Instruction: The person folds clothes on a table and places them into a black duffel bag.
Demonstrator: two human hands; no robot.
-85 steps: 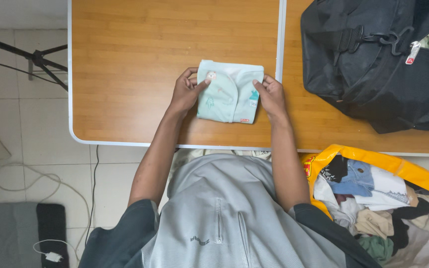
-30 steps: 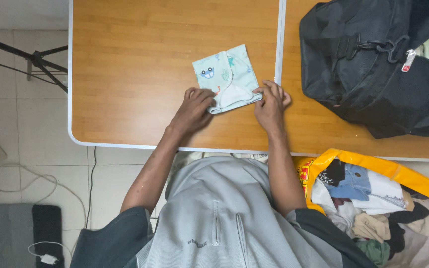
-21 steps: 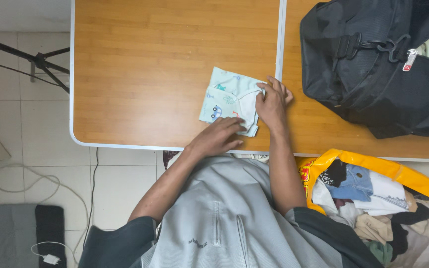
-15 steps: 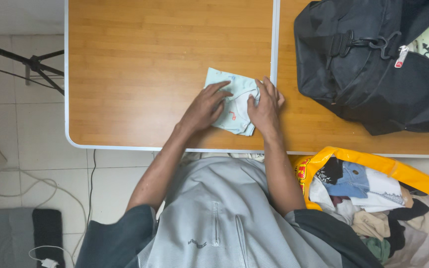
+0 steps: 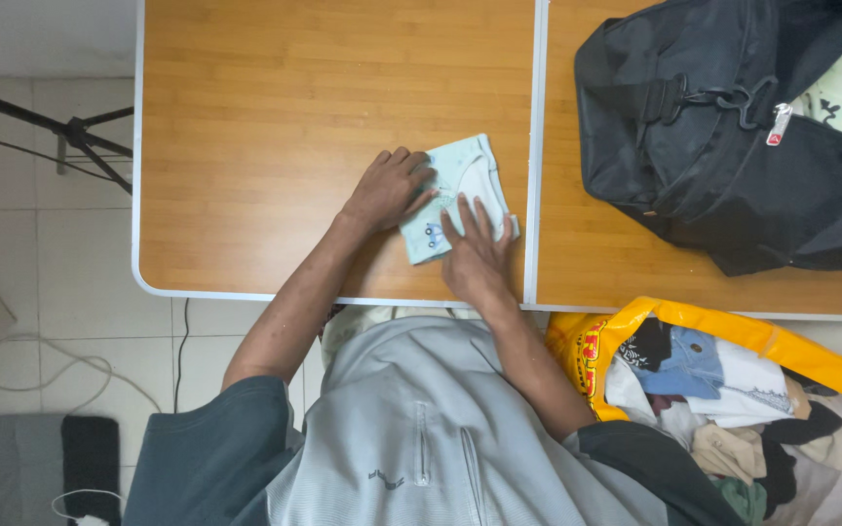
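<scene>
On the wooden table [image 5: 275,117], both hands' fingers [image 5: 472,216] spread flat on folded mint garment [image 5: 465,175].

A black duffel bag [image 5: 733,136] rests on the wooden table [image 5: 275,146], at its far right end. Below the table's near edge, right of centre, stands a yellow bag [image 5: 733,390] stuffed with mixed clothes. Left of the table, a black tripod leg [image 5: 60,127] crosses the tiled floor [image 5: 31,282].

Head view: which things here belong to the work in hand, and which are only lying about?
In hand: left hand, right hand, small mint garment, table.
Lying about: black bag, yellow bag of clothes, tripod, cable.
</scene>
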